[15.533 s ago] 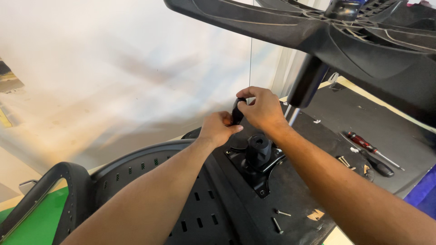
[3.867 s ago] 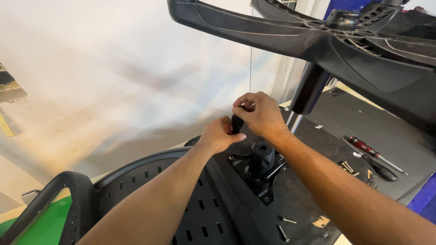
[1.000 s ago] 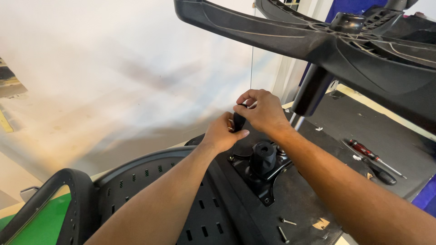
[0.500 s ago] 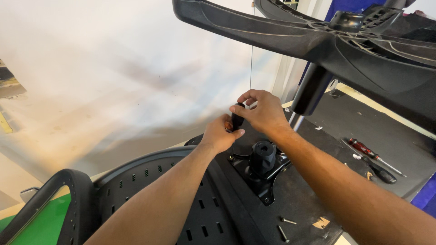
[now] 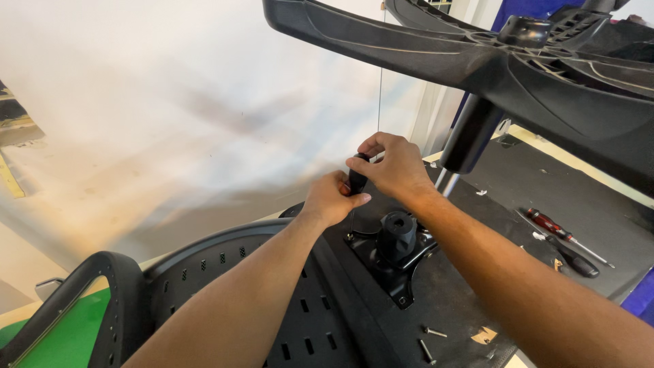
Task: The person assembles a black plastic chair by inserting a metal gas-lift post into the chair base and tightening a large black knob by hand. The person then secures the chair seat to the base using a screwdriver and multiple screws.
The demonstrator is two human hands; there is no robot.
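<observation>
Above the black mechanism plate: both hands meet around one small part.
Knob: a small black handle (image 5: pixel 357 178), smooth and rounded, dull plastic by the look, held upright just above the seat underside, between the two hands.
Right hand: the right hand (image 5: pixel 392 165) curls over the knob's top, fingers bent and closed on it.
Left hand: the left hand (image 5: pixel 332 197) pinches the knob's lower end, thumb pressed along its side.
Mechanism plate: a flat black metal bracket (image 5: pixel 394 259) with a ribbed round socket (image 5: pixel 397 234) rising from it, just below the hands.
Seat underside: a matte black shell (image 5: pixel 300 320) pierced with rows of short slots.
Star base: thick moulded black plastic legs (image 5: pixel 436 54) spread overhead, a smooth dark cylinder (image 5: pixel 471 133) hanging under the hub.
Loose bits: two slim silvery screws (image 5: pixel 430 341) lie on the dark mat, near the plate.
Tools: a red-and-black screwdriver (image 5: pixel 558 232) lies well apart to the right.
</observation>
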